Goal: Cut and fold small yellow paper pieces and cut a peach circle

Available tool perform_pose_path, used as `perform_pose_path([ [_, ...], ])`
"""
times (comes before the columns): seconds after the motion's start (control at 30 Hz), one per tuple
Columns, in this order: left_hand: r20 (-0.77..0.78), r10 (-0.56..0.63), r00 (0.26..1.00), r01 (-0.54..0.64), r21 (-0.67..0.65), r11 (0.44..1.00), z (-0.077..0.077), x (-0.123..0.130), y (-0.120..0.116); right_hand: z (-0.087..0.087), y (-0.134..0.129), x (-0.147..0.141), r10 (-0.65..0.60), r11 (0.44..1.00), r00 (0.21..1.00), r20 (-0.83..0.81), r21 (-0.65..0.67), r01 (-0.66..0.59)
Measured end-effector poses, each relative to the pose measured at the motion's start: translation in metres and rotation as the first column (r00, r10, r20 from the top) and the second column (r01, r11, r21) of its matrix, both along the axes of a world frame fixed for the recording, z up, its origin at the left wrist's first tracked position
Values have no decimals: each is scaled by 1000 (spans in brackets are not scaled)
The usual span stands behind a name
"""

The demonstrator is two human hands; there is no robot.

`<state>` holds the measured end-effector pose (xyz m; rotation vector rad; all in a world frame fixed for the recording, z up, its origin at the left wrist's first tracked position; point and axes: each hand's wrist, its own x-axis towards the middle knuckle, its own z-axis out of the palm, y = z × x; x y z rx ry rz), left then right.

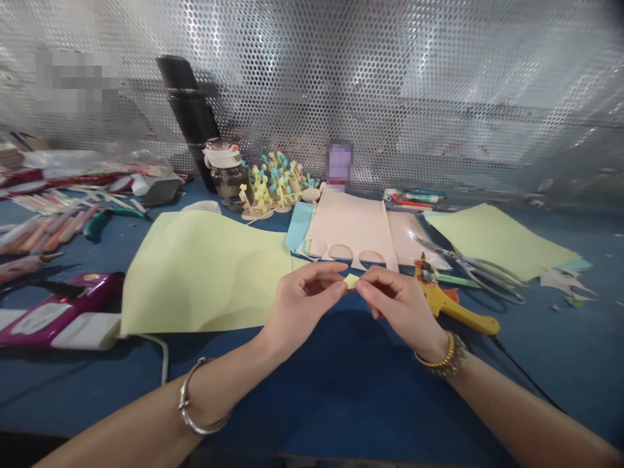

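Between both hands, above the blue tabletop, is a small piece of pale yellow paper [351,281]. My left hand [305,302] pinches its left side between thumb and fingers. On the other side, my right hand [397,302] grips the right edge with thumb and forefinger. A large pale yellow sheet [205,279] lies just left of my left hand. Beyond my fingers rest pink sheets [351,224] with rounded cut-outs along their near edge. A yellow glue gun [458,309] lies beside my right hand, its cord running toward the near right.
Scissors [480,270] and more yellow sheets [502,240] lie at right. Small yellow and blue paper flowers [275,179] stand at the back beside a dark jar [229,179] and a tall black bottle [188,117]. A purple device [63,312] sits at left; a perforated metal panel [439,84] rises behind.
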<state>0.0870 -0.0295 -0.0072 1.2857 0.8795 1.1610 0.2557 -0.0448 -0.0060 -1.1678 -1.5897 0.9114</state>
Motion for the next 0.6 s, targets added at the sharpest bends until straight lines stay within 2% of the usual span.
perform_pose_path([
  [0.23,-41,-1,999,1,-3,1000,1,-1,3,-3,5,0,-7,1000,1000,24,29,6],
  [0.37,-79,-9,997,12,36,999,-2,-1,6,-4,9,2,-33,997,995,94,75,26],
  [0.6,-154,-50,987,66,101,993,-9,-1,14,-8,14,5,-78,991,992,102,112,66],
])
